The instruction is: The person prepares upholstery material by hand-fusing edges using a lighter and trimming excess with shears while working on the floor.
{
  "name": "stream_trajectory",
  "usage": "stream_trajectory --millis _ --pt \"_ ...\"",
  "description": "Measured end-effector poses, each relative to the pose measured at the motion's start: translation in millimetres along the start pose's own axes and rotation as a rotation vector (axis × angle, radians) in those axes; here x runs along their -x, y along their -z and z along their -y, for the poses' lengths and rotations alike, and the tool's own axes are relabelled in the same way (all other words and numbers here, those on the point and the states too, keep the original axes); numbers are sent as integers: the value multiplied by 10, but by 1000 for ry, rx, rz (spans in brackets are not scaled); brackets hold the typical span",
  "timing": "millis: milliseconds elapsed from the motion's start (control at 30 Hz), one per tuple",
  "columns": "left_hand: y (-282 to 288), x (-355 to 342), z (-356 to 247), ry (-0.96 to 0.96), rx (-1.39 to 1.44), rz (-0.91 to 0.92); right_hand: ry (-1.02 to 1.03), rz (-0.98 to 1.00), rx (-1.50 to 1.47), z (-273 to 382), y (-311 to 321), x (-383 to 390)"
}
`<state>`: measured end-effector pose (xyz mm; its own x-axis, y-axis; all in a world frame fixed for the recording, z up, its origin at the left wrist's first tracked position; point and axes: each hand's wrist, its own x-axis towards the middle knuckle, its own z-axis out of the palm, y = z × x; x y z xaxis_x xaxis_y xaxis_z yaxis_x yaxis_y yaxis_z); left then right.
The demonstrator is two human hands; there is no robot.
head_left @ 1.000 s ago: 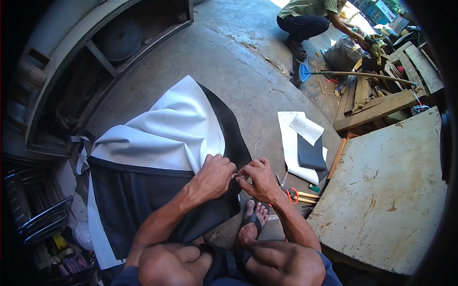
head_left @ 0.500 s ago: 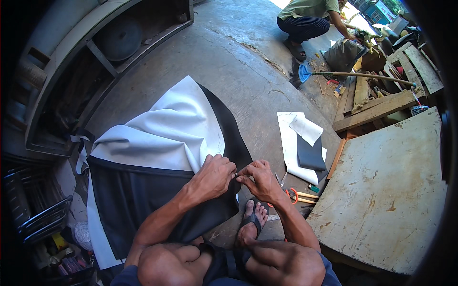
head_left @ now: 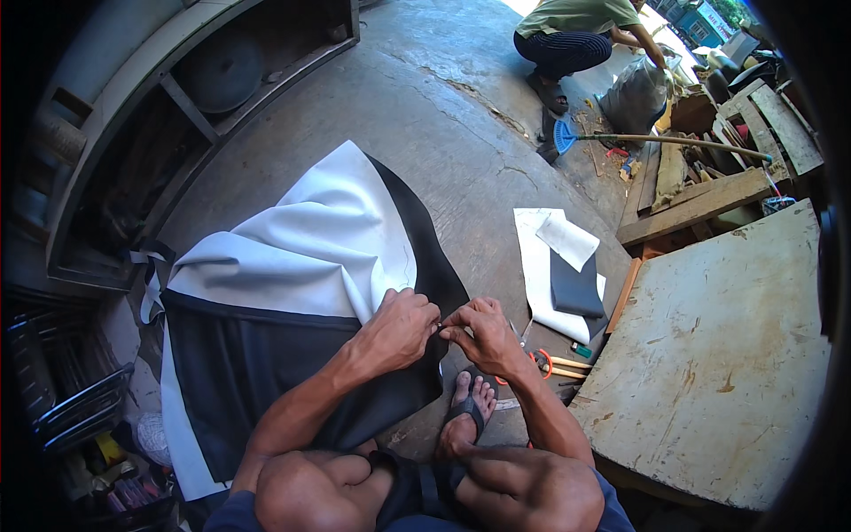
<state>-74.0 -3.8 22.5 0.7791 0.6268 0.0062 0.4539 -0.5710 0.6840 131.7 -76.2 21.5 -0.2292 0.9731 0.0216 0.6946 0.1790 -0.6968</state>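
A large sheet of soft material, white (head_left: 301, 222) on one face and black (head_left: 257, 381) on the other, lies folded before my knees. My left hand (head_left: 396, 328) is closed on its edge, a loose thread running above the knuckles. Close beside it, my right hand (head_left: 481, 335) pinches something small at that edge, too small to make out; the fingertips of both hands nearly touch. Orange-handled scissors (head_left: 548, 362) and wooden-handled tools (head_left: 563, 372) lie right of my right wrist, near a small green object (head_left: 581, 349). My sandalled foot (head_left: 470, 408) is below the hands.
Cut white (head_left: 532, 248) and dark (head_left: 576, 297) pieces lie at right, beside a worn board (head_left: 709, 355). A co-worker (head_left: 576, 35) squats beyond a blue rake (head_left: 565, 135) by a sack (head_left: 634, 97) and scrap wood (head_left: 683, 204). A metal-framed cabinet (head_left: 191, 106) stands left.
My hands stay almost in place, still pinched at the edge. The co-worker's arm has shifted and now reaches down at the sack, which looks more upright and lighter.
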Motion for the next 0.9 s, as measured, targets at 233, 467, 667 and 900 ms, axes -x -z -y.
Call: stream_trajectory --millis 233,467,667,900 --pt "17 -1 -5 13 10 9 -46 6 -50 76 27 -11" --pt "35 -3 30 30 56 27 -1 -12 -41 50 18 -12" --pt "51 -22 75 67 130 30 25 -16 -93 42 1 -33" --pt "63 -17 -19 156 235 -56 68 -76 -111 38 -21 -50"
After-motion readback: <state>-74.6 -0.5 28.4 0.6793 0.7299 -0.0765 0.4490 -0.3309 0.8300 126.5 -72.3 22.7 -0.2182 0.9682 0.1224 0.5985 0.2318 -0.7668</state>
